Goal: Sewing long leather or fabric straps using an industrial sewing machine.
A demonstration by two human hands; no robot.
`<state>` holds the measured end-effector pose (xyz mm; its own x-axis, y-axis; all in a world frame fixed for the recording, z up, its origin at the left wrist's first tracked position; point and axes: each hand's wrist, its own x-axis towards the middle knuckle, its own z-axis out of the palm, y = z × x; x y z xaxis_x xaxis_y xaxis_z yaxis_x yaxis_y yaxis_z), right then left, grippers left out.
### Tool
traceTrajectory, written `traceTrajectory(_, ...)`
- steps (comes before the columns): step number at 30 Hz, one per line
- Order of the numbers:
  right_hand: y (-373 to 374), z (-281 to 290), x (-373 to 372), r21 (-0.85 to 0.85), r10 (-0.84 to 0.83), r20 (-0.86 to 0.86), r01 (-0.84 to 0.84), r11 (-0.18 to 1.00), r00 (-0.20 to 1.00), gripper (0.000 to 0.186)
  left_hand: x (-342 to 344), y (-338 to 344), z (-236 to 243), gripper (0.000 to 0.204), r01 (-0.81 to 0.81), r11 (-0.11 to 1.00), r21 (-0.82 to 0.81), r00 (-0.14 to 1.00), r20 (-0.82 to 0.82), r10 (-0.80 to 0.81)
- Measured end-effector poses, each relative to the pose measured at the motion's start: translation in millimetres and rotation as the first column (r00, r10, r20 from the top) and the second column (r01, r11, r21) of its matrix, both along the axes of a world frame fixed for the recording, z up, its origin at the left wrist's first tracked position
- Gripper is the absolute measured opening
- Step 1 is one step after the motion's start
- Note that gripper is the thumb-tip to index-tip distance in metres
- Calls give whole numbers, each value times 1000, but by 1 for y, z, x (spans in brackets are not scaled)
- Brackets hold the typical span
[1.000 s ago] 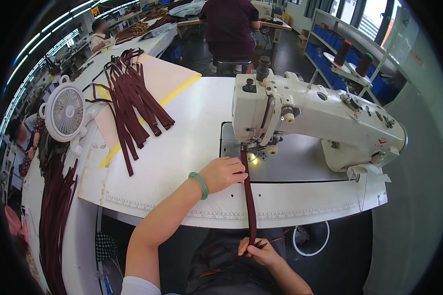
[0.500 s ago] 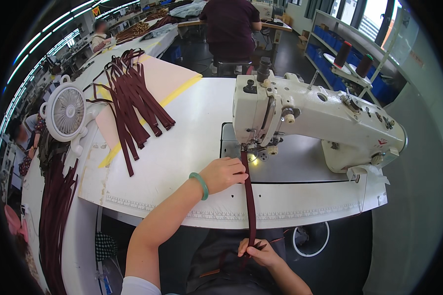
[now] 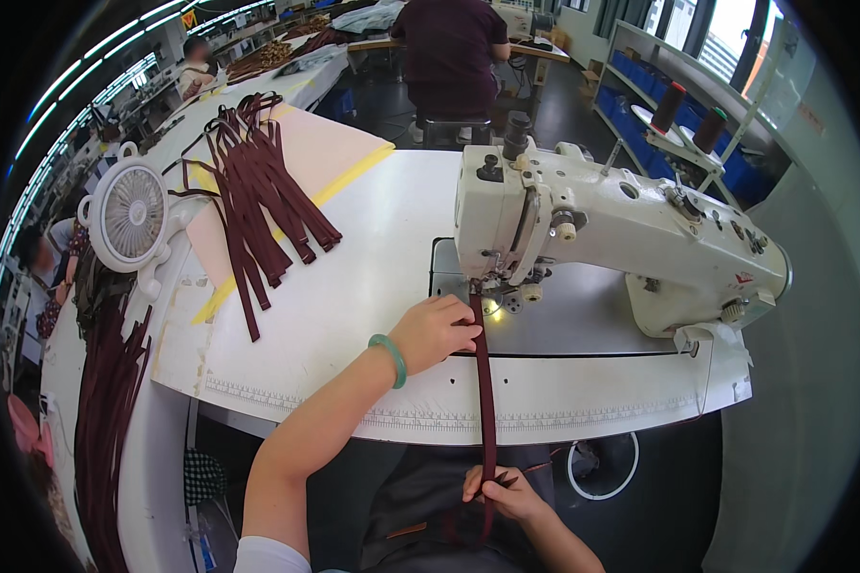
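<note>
A long dark maroon strap (image 3: 484,401) runs from under the presser foot of a white sewing machine (image 3: 583,210) toward me, over the table's front edge. Beside the needle area, my left hand (image 3: 437,334), with a green bangle (image 3: 389,360) at its wrist, has its fingertips closed on the strap's edge. Lower down, in front of my dark apron, my right hand (image 3: 508,492) grips the hanging part of the strap. Small dark pointed tips show among its fingers; I cannot tell what they belong to. The strap's far end is hidden under the machine head.
On the table's left lies a bundle of maroon straps (image 3: 263,191) over a pink, yellow-edged sheet (image 3: 339,153). A white fan (image 3: 132,215) stands beside it. More straps (image 3: 110,430) hang at far left. Thread cones (image 3: 669,107) stand behind the machine. A person (image 3: 449,62) sits ahead.
The view has shifted very slightly. Both hands keep their places on the strap, and its loose lower end hangs a little differently below my right hand.
</note>
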<state>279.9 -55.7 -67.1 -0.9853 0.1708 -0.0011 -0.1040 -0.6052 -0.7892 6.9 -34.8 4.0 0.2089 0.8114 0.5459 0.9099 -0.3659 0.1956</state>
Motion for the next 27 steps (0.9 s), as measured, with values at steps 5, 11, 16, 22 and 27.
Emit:
traceTrajectory(5,0,0,0,32,12,2,-12,999,1000,27,0,0,0,17,15,1000,10,1000,3,-15)
traceTrajectory(11,0,3,1,49,9,7,-10,999,1000,29,-1,2,2,19,108,990,87,994,-23,-107)
traceTrajectory(16,0,6,2,68,3,3,-3,998,1000,31,-1,1,2,20,90,992,86,996,-13,-89)
traceTrajectory(22,-1,6,4,102,-20,3,20,995,1000,37,1,-1,4,21,0,1000,31,1000,-5,0)
traceTrajectory(27,0,4,7,67,-23,72,18,998,997,43,4,-4,1,24,-161,987,-31,987,19,161)
